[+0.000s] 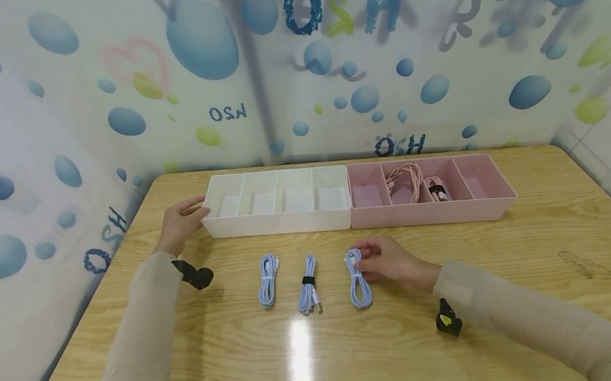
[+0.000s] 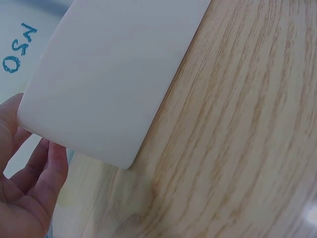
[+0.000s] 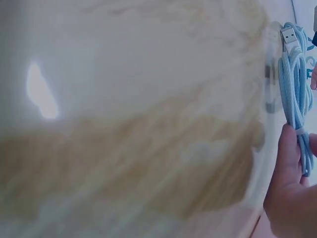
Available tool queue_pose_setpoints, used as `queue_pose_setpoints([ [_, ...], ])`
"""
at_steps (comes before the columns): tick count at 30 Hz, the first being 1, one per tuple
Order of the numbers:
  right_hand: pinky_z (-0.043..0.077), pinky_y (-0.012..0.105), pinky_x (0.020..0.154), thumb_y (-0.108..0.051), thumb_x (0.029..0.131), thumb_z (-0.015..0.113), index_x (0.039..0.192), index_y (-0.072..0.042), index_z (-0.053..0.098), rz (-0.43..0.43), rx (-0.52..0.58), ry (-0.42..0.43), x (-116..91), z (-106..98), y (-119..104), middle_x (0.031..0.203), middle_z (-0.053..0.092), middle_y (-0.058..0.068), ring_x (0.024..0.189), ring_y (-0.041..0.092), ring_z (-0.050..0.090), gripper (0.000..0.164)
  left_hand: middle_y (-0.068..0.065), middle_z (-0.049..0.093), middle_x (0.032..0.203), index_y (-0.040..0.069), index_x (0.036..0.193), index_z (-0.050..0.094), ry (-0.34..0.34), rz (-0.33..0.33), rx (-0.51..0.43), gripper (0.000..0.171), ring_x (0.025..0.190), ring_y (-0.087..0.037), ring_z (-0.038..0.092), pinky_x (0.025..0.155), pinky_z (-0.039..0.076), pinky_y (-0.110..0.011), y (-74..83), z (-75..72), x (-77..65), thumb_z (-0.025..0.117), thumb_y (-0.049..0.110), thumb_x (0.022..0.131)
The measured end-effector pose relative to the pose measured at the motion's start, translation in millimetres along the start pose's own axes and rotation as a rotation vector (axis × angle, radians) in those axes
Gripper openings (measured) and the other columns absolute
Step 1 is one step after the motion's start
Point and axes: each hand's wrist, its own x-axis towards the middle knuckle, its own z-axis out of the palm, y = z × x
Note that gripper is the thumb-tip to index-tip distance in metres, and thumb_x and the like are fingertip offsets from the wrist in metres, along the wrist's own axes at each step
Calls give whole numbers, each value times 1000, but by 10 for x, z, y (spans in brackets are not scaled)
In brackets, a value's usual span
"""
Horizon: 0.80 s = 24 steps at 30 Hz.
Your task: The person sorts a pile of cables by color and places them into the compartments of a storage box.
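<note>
My right hand (image 1: 394, 264) pinches a coiled light-blue USB cable (image 1: 359, 279), the rightmost of three in a row. In the right wrist view, the thumb and fingers of this hand (image 3: 292, 198) are at the lower part of the coiled cable (image 3: 293, 89), whose USB plug shows at the top. Two more bundles lie to its left: a blue cable (image 1: 268, 281) and a blue cable with a black strap (image 1: 307, 286). With its fingertips, my left hand (image 1: 179, 223) touches the left end of a white divided box (image 1: 281, 223); those fingers (image 2: 55, 161) lie against its end wall.
A pink divided box (image 1: 431, 213) stands end to end with the white one. It holds a loose pink cable (image 1: 409, 181) and a pink cable with a black strap (image 1: 436, 188). Behind the wooden table (image 1: 216, 355) hangs a patterned curtain (image 1: 295, 92).
</note>
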Motion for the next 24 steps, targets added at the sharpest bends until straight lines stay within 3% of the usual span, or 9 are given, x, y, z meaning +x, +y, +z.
queue_pose_setpoints([
  [24, 53, 36, 69, 3, 82, 57, 117, 11, 46, -87, -67, -35, -19, -168, -252, 93, 52, 16, 74, 15, 57, 37, -20, 40, 130, 3, 133, 39, -15, 15, 22, 50, 115, -29, 41, 89, 43, -36, -1, -11, 1, 53, 22, 89],
])
